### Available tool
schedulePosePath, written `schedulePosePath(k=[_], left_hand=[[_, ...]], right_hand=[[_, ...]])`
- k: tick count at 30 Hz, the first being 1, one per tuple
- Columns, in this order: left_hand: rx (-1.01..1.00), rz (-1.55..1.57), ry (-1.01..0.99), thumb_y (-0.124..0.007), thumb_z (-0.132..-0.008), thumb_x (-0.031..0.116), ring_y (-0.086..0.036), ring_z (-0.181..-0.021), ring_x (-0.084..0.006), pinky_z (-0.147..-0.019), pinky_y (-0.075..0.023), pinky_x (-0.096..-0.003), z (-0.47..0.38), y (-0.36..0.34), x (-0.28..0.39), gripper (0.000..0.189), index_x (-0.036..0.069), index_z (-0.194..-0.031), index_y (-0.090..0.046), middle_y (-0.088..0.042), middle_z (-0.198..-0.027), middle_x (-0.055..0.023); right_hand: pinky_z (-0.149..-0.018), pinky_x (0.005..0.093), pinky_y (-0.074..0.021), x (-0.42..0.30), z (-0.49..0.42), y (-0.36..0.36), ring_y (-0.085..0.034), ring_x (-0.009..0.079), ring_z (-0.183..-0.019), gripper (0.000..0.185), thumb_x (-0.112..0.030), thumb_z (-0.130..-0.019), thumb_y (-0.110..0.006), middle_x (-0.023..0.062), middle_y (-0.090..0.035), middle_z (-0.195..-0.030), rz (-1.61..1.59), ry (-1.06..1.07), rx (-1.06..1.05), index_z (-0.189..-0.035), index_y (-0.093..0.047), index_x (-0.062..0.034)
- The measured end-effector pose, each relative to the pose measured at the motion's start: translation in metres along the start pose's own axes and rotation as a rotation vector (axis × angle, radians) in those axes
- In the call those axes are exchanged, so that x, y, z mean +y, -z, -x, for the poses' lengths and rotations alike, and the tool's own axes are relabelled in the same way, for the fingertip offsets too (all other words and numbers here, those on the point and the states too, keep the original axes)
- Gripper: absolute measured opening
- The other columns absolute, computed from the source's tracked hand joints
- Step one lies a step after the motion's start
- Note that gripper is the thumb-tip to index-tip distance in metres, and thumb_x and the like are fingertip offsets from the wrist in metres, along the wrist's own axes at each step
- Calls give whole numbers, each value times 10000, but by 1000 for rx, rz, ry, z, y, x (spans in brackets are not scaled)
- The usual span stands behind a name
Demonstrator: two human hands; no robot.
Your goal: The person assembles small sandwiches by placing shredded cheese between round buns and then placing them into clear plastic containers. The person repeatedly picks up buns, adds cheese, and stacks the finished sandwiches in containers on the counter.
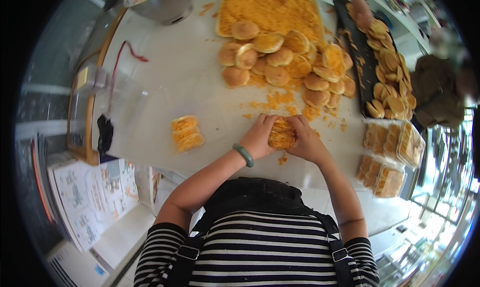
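Note:
My left hand and my right hand hold a floss-coated pastry bundle between them, above the near part of the table. Whether it is one bun or several pressed together, I cannot tell. Just beyond my hands, orange floss crumbs are scattered. Farther back lies a heap of round golden buns, some with floss on their faces. The heap leans against a shallow tray of orange shredded floss. Left of my hands sits a small pack of three floss-topped pastries.
A long black baking tray with rows of buns stands at right, another person's hand over it. Filled see-through plastic boxes stand at the table's right edge. A metal bowl and a red cord lie left.

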State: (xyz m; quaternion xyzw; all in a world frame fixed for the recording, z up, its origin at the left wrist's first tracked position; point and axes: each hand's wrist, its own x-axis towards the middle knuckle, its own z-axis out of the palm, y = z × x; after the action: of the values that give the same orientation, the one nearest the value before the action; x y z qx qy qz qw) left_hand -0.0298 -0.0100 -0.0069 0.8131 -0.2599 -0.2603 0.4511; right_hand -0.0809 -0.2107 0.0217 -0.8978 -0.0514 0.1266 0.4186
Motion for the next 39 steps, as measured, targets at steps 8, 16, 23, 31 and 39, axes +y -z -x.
schedulePosePath(k=[8, 16, 23, 31, 39], left_hand=[[326, -210, -31, -852, -675, 49, -530, -1236, -401, -1041, -488, -446, 81, 116, -17, 832, 50, -1402, -447, -483, -1304, -202], [282, -464, 172, -875, -651, 137, -503, -1253, -361, -1059, -457, -430, 100, 128, -46, 828, 24, -1377, -495, -498, -1306, -164], [218, -722, 141, -903, -679, 260, -498, -1259, -310, -1051, -445, -405, 103, 148, -31, 839, 11, -1390, -535, -519, -1331, -155], [687, -423, 524, -588, -1020, 472, -576, -1148, -296, -1064, -455, -397, 80, 193, -181, 754, -73, -1499, -383, -515, -1414, -233], [605, 819, 243, -182, -1004, 773, -569, -999, -168, -967, -407, -329, 75, 219, -149, 966, 5, -1547, -400, -714, -1126, -142]], right_hand=[[-951, 413, -558, -87, -87, -44, -613, 366, -1144, 747, -42, -689, -798, 172, -514, -1291, -66, 347, -77, -1375, -503, -58], [-951, 447, -545, -101, -117, -94, -602, 356, -1174, 756, -99, -668, -833, 168, -559, -1261, 133, 333, -192, -1361, -534, -75], [-915, 430, -554, -99, -113, -82, -613, 321, -1097, 692, -150, -704, -857, 131, -595, -1198, 260, 509, -21, -1332, -577, -78], [-754, 320, -568, -68, -63, -115, -651, 193, -872, 565, -19, -864, -716, 115, -555, -1053, -516, -164, -96, -1356, -437, -23], [-666, 301, -568, -35, -61, -129, -684, 187, -783, 403, 73, -889, -604, 65, -535, -891, -736, -184, 10, -1248, -434, 8]])
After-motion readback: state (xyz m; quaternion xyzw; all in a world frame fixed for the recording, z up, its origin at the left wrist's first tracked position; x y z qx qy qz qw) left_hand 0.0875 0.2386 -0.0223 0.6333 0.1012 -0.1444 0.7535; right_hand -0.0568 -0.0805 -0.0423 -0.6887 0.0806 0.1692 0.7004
